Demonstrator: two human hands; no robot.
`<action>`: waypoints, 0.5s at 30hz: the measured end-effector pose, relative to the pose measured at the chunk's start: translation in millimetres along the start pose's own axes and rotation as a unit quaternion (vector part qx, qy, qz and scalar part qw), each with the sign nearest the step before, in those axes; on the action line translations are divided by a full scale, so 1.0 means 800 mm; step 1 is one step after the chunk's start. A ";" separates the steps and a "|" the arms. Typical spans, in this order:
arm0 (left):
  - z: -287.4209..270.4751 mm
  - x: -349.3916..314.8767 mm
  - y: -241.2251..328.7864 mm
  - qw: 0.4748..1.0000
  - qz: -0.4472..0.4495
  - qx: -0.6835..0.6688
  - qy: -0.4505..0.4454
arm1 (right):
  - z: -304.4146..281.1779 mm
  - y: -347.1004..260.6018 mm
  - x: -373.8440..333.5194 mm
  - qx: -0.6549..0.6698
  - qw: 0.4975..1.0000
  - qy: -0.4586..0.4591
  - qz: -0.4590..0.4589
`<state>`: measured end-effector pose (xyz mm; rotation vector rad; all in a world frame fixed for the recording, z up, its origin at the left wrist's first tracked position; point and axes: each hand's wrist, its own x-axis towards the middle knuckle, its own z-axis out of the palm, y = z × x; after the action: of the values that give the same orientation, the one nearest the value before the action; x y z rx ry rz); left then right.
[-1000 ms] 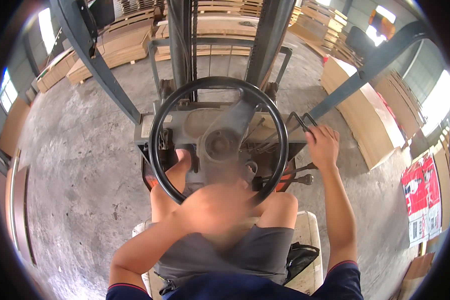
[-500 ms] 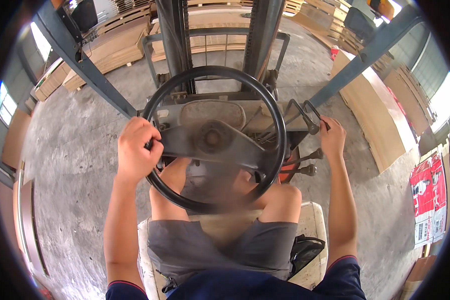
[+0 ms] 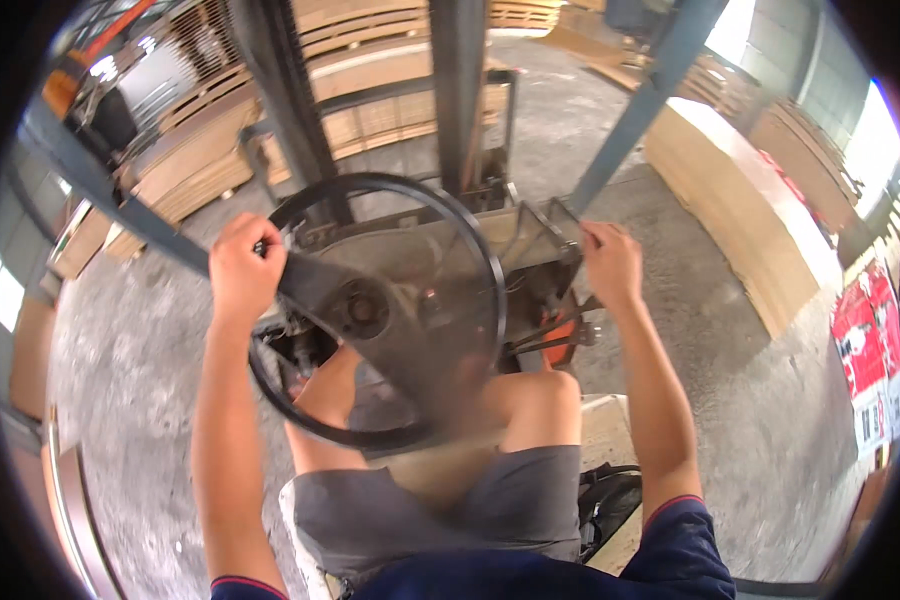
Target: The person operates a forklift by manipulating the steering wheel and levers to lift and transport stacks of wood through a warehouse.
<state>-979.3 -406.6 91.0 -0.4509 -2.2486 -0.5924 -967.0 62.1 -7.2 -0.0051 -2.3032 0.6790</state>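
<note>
I sit at a forklift with a black steering wheel (image 3: 501,300) in front of me. At the upper left of its rim, my left hand (image 3: 245,265) is closed around a dark grip on the wheel. My right hand (image 3: 613,262) has its fingers curled at the top of a bent control lever (image 3: 562,218), right of the wheel; the fingers hide part of its end. Below that hand, more dark-knobbed levers (image 3: 582,320) stick out untouched. The wheel's hub (image 3: 360,308) shows in the middle, with smeared patches over its lower right.
Past the wheel rise the forklift's mast (image 3: 457,90) and blue-grey pillars (image 3: 650,95). Stacked boards (image 3: 195,165) lie ahead on the left. A long board stack (image 3: 730,215) stands right, near red-and-white packages (image 3: 865,335). A black bag (image 3: 608,505) sits beside my seat.
The steering wheel has turned clockwise, its spokes now slanting down to the right, with my left hand carried upward. The whole view has tilted. My right hand stays at the lever.
</note>
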 end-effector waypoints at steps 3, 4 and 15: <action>0.028 0.039 -0.029 1.000 -0.014 0.015 -0.001 | 0.042 -0.008 0.028 0.012 1.000 0.006 -0.012; 0.041 0.055 -0.035 1.000 -0.017 0.010 -0.008 | 0.055 -0.017 0.036 0.015 1.000 0.010 -0.005; 0.230 0.144 0.042 0.979 0.172 -0.047 -0.100 | 0.154 -0.020 0.115 0.037 0.997 0.004 0.062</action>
<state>-1145.3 -263.4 73.9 -0.9628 -2.2608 -0.4904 -1111.8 8.1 -13.4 -0.1170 -2.2825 0.8242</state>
